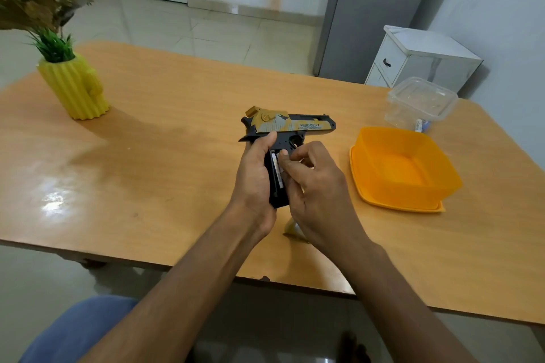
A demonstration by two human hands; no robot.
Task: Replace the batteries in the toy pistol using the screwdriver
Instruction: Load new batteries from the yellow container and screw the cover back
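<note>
The toy pistol [290,127], black with a yellow and white slide, is held above the middle of the wooden table [165,156], barrel pointing right. My left hand [255,177] grips its black handle from the left, thumb up by the slide. The handle's compartment is open and a white battery [277,169] shows inside it. My right hand [312,186] has its fingertips curled onto that battery. A pale yellow piece [290,228] lies on the table, partly hidden under my right wrist. No screwdriver is in sight.
An orange tub [404,168] sits to the right of my hands. Behind it stands a clear plastic box [421,103] with small batteries inside. A yellow vase of flowers [75,85] stands at the far left. A white drawer cabinet [418,59] is beyond the table.
</note>
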